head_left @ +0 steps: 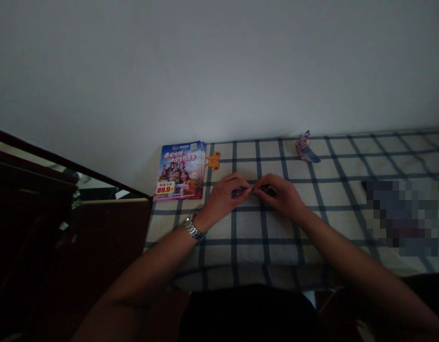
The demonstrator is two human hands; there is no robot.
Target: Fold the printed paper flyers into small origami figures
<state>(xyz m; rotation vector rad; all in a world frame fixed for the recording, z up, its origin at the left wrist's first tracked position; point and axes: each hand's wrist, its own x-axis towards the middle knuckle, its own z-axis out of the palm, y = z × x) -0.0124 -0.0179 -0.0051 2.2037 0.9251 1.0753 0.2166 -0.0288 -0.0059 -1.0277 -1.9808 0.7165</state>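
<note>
Between the fingertips of both hands is a thin, dark folded piece of paper (271, 192), seen almost edge-on and mostly hidden. My left hand (226, 194), with a metal watch (194, 225) on its wrist, pinches one end. The other end is pinched by my right hand (281, 194), its fingertips close to those of the left. Both hands are low over the checked cloth. Left of them lies a stack of printed flyers (180, 168) with blue and pink print. A folded paper shape (305, 148) in similar colours stands toward the back right.
The checked cloth (248, 228) covers the surface up to the pale wall (219, 71). An orange bear figure (214, 161) shows beside the flyers. At the right lies a pixelated dark object (401, 216). Dark wooden furniture (112, 232) is at the left.
</note>
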